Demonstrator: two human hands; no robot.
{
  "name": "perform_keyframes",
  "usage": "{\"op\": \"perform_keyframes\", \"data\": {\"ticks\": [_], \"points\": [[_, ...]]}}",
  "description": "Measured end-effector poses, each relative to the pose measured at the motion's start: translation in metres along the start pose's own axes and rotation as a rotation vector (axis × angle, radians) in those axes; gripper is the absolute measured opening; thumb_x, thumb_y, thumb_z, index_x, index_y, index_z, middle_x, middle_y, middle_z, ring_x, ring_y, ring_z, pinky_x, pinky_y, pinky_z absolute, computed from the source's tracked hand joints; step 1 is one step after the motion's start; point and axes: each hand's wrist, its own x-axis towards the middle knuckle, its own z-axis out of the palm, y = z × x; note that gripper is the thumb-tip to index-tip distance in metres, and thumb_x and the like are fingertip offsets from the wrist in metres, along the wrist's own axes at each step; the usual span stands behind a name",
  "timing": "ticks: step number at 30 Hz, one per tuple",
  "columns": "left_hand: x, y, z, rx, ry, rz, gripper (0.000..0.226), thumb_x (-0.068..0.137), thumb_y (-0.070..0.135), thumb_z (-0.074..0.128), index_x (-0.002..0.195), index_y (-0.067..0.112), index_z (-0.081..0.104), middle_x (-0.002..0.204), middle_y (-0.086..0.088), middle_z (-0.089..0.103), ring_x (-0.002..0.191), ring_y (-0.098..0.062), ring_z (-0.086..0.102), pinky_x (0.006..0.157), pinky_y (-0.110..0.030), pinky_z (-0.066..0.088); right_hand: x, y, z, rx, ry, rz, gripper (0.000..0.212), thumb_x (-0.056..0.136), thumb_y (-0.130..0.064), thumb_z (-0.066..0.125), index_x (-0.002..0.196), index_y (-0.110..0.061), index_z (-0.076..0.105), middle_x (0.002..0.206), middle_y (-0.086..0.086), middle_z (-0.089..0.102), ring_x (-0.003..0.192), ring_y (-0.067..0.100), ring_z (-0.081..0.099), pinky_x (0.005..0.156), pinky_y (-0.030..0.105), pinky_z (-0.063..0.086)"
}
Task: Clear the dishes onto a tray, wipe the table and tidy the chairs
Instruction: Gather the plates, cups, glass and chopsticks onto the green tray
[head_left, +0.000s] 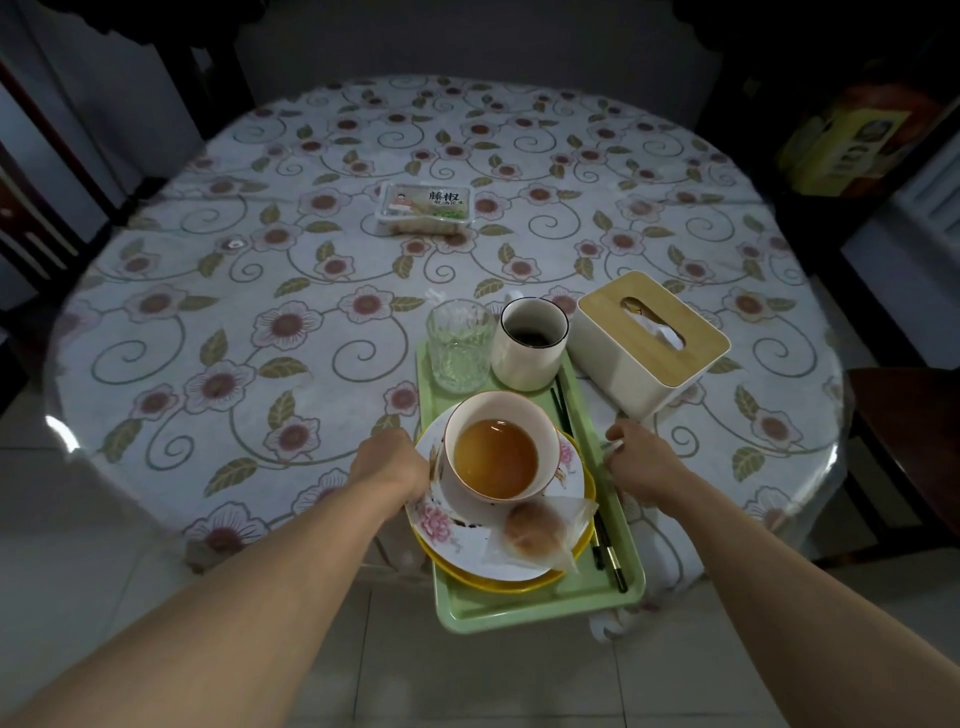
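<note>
A pale green tray (519, 613) sticks out over the near edge of the round table (260, 291). On the tray are a clear glass (460, 345), a white mug (530, 343), black chopsticks (605, 540), and a floral plate (467, 540) stacked on a yellow plate (519, 586). A bowl of brown soup (496, 449) and a wrapped bun (535, 530) sit on the floral plate. My left hand (387, 462) grips the tray's left side by the plate rim. My right hand (641, 457) holds the tray's right edge, with something small and white between its fingers.
A white tissue box with a wooden lid (649, 340) stands just right of the tray. A sealed food pack (426, 208) lies at the table's middle. Dark wooden chairs (904, 447) stand at the right and at the back left. Pale floor tiles lie below.
</note>
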Motion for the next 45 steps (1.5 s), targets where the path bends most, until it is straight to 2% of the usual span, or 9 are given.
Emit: {"op": "perform_keyframes", "data": {"ticks": [11, 15, 18, 22, 25, 33, 36, 41, 45], "points": [[0.000, 0.004, 0.006, -0.173, 0.004, -0.003, 0.015, 0.084, 0.006, 0.055, 0.098, 0.010, 0.061, 0.110, -0.015, 0.062, 0.098, -0.032, 0.061, 0.085, -0.040, 0.056, 0.012, -0.001, 0.012, 0.235, -0.006, 0.067, 0.029, 0.082, 0.003, 0.041, 0.101, 0.012, 0.060, 0.087, 0.020, 0.057, 0.075, 0.026, 0.049, 0.067, 0.033, 0.040], [-0.005, -0.002, 0.007, -0.298, -0.049, -0.035, 0.045, 0.100, 0.037, 0.037, 0.122, 0.004, 0.057, 0.131, -0.018, 0.055, 0.118, -0.032, 0.052, 0.094, -0.034, 0.041, 0.014, -0.005, 0.010, 0.314, 0.019, 0.079, 0.037, 0.093, -0.010, 0.044, 0.128, -0.003, 0.054, 0.128, 0.017, 0.055, 0.110, 0.028, 0.052, 0.098, 0.043, 0.046], [-0.009, -0.005, 0.016, -0.270, -0.048, -0.036, 0.061, 0.102, 0.044, 0.020, 0.129, -0.001, 0.051, 0.136, -0.021, 0.051, 0.125, -0.033, 0.048, 0.095, -0.035, 0.037, 0.021, -0.011, 0.014, 0.371, 0.066, 0.068, 0.037, 0.098, -0.014, 0.042, 0.133, -0.007, 0.050, 0.136, 0.012, 0.051, 0.125, 0.029, 0.046, 0.106, 0.041, 0.039], [-0.009, -0.012, 0.026, -0.282, -0.050, -0.069, 0.065, 0.102, 0.045, 0.015, 0.126, -0.001, 0.055, 0.133, -0.022, 0.053, 0.122, -0.034, 0.049, 0.099, -0.037, 0.038, 0.031, -0.017, 0.023, 0.407, 0.135, 0.065, 0.025, 0.097, -0.012, 0.041, 0.089, -0.008, 0.064, 0.086, 0.008, 0.057, 0.088, 0.027, 0.054, 0.080, 0.034, 0.043], [-0.006, -0.013, 0.029, -0.330, -0.035, -0.105, 0.064, 0.102, 0.044, 0.017, 0.129, 0.000, 0.053, 0.137, -0.021, 0.050, 0.125, -0.033, 0.047, 0.101, -0.036, 0.036, 0.036, -0.019, 0.027, 0.429, 0.178, 0.082, 0.038, 0.095, -0.018, 0.043, 0.057, -0.014, 0.043, 0.059, 0.005, 0.045, 0.058, 0.020, 0.041, 0.058, 0.031, 0.033], [0.002, -0.017, 0.044, -0.335, 0.032, -0.091, 0.069, 0.100, 0.049, 0.014, 0.128, 0.000, 0.054, 0.133, -0.021, 0.054, 0.123, -0.035, 0.050, 0.105, -0.043, 0.037, 0.034, -0.016, 0.028, 0.556, 0.075, 0.007, 0.014, 0.093, -0.026, 0.051, 0.091, -0.014, 0.059, 0.086, 0.012, 0.063, 0.066, 0.019, 0.057, 0.062, 0.028, 0.044], [0.003, -0.018, 0.048, -0.380, 0.029, -0.044, 0.071, 0.099, 0.052, 0.014, 0.124, 0.001, 0.056, 0.130, -0.022, 0.056, 0.121, -0.036, 0.050, 0.106, -0.047, 0.037, 0.034, -0.015, 0.029, 0.643, 0.070, 0.033, 0.028, 0.093, -0.025, 0.055, 0.118, -0.015, 0.060, 0.093, 0.008, 0.066, 0.068, 0.017, 0.062, 0.058, 0.028, 0.049], [0.003, -0.021, 0.049, -0.335, 0.032, 0.036, 0.072, 0.097, 0.056, 0.018, 0.131, 0.003, 0.051, 0.135, -0.019, 0.052, 0.126, -0.035, 0.047, 0.106, -0.046, 0.036, 0.032, -0.018, 0.032, 0.621, 0.117, 0.023, 0.033, 0.091, -0.030, 0.058, 0.121, -0.016, 0.061, 0.106, 0.010, 0.068, 0.088, 0.026, 0.066, 0.086, 0.045, 0.054], [0.002, -0.021, 0.050, -0.342, 0.067, 0.057, 0.069, 0.097, 0.055, 0.021, 0.130, 0.002, 0.051, 0.135, -0.020, 0.052, 0.127, -0.035, 0.046, 0.107, -0.044, 0.036, 0.031, -0.020, 0.037, 0.582, 0.192, 0.007, 0.032, 0.089, -0.033, 0.056, 0.114, -0.016, 0.065, 0.103, 0.010, 0.069, 0.091, 0.027, 0.065, 0.088, 0.042, 0.053]]}}
